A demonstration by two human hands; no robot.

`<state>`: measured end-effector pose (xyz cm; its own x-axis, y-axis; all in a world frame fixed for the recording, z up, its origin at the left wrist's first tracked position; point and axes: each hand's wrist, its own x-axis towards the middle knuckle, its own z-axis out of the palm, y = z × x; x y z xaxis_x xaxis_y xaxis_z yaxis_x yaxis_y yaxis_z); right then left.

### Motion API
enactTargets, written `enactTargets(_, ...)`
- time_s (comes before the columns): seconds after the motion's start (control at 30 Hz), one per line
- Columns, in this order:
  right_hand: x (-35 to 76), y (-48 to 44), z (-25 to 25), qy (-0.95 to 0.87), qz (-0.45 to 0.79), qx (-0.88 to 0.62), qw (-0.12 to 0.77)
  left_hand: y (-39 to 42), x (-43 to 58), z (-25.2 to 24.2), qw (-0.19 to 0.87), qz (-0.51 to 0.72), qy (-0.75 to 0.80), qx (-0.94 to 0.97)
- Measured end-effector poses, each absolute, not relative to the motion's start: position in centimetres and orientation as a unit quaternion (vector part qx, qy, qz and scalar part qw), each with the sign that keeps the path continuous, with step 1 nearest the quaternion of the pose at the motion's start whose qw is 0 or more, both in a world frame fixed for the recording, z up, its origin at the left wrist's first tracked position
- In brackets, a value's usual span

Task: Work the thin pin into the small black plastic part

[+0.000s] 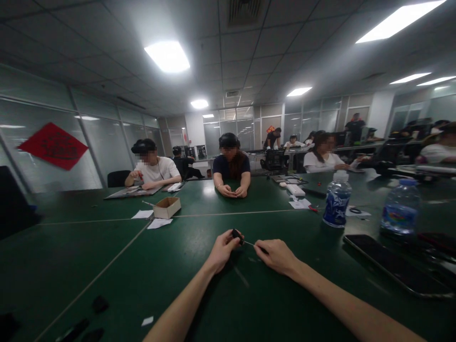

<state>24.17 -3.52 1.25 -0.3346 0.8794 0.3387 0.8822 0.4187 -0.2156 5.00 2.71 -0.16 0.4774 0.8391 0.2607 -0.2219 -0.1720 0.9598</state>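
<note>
Just above the green table (228, 308), my left hand (223, 249) is closed around a small black part (237, 236); its exact kind I cannot make out. My right hand (276, 255) grips a screwdriver by its dark handle, which the fingers mostly cover. The screwdriver's thin metal shaft (249, 243) points left, and its tip meets the black part or sits very close to it. Both hands are near each other at the middle of the view.
To the right stand two water bottles (337, 202) (401, 209) beside a large phone (392, 263). A small open box (167, 208) and paper slips lie left of centre. Dark pieces (100, 304) lie at the lower left. People sit across the table.
</note>
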Motion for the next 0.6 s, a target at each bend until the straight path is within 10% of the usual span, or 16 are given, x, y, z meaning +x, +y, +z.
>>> enactTargets(0.6,24.39,-3.28,0.83,-0.819,-0.015,-0.529,0.222,2.75,5.24,0.07,0.588,0.447,0.26,0.621)
